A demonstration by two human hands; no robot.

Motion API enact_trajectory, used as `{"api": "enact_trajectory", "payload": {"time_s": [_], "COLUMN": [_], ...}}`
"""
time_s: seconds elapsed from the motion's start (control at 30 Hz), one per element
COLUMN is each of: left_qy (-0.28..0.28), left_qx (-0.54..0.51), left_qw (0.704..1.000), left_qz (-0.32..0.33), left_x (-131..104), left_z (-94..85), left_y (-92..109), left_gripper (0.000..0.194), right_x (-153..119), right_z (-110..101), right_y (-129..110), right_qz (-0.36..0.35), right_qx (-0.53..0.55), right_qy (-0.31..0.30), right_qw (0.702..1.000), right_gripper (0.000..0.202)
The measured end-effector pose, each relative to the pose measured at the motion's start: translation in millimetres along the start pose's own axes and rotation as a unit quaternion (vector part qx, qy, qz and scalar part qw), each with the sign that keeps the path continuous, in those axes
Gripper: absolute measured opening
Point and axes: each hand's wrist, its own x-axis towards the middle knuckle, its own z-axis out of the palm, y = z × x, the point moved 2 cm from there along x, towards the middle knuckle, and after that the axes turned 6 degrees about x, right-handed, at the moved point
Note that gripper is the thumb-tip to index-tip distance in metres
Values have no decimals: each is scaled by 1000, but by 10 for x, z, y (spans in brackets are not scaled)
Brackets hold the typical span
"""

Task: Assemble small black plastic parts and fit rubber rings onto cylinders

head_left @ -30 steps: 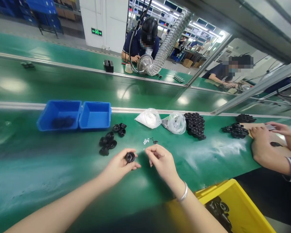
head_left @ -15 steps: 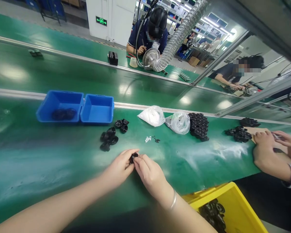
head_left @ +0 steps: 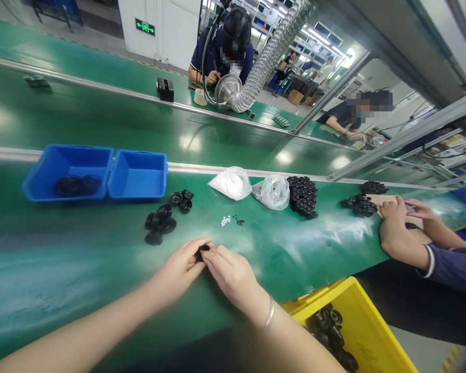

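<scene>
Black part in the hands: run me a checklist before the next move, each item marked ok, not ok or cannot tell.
1. Left hand has hold of the black part: ok, fingers wrap around it.
2. Right hand clear of the part: not ok, its fingertips are at the opening.
3. Small piece seated inside: cannot tell, the fingers hide the interior.
4. White pieces apart from the small black pieces: ok, two clusters side by side, seemingly within easy reach.
5. Co-worker's hands out of the way: ok, well off to the right.
</scene>
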Motion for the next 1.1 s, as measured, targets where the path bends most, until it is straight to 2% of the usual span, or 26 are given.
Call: {"api": "enact_trajectory", "payload": {"time_s": [0.07, 0.17, 0.23, 0.33, 0.57, 0.7, 0.83, 0.9, 0.97, 1.1], "left_qy": [-12, -32, -34, -34, -31, -49, -51, -46, -31, -15], "left_qx": [-45, -100, -109, -122, -116, -97, -102, -94, -44, 46], "left_qw": [999, 994, 993, 991, 992, 993, 993, 994, 998, 999], "left_qz": [-14, -30, -40, -44, -47, -48, -43, -34, -26, -7], "left_x": [13, 29, 35, 40, 47, 49, 63, 72, 79, 80], "left_z": [20, 44, 47, 41, 24, 18, 15, 6, -13, -49], "left_y": [-23, -32, -23, -8, -25, -20, -18, -16, -14, -3], "left_gripper": [42, 41, 41, 42, 41, 42, 42, 43, 43, 41], "right_x": [59, 142, 188, 238, 307, 305, 258, 229, 205, 195], "right_z": [-145, -367, -438, -430, -333, -367, -362, -288, -181, -9], "right_y": [128, 474, 716, 956, 1033, 978, 618, 382, 198, 91], "right_qz": [39, 132, 160, 154, 140, 154, 150, 135, 125, 132], "right_qx": [34, -9, -64, -115, -128, -88, 9, 84, 148, 188], "right_qy": [61, 143, 126, 78, 42, 66, 119, 99, 65, 47], "right_qw": [997, 981, 977, 978, 981, 982, 981, 982, 979, 972], "right_gripper": [19, 15, 16, 17, 18, 15, 13, 10, 8, 8]}}
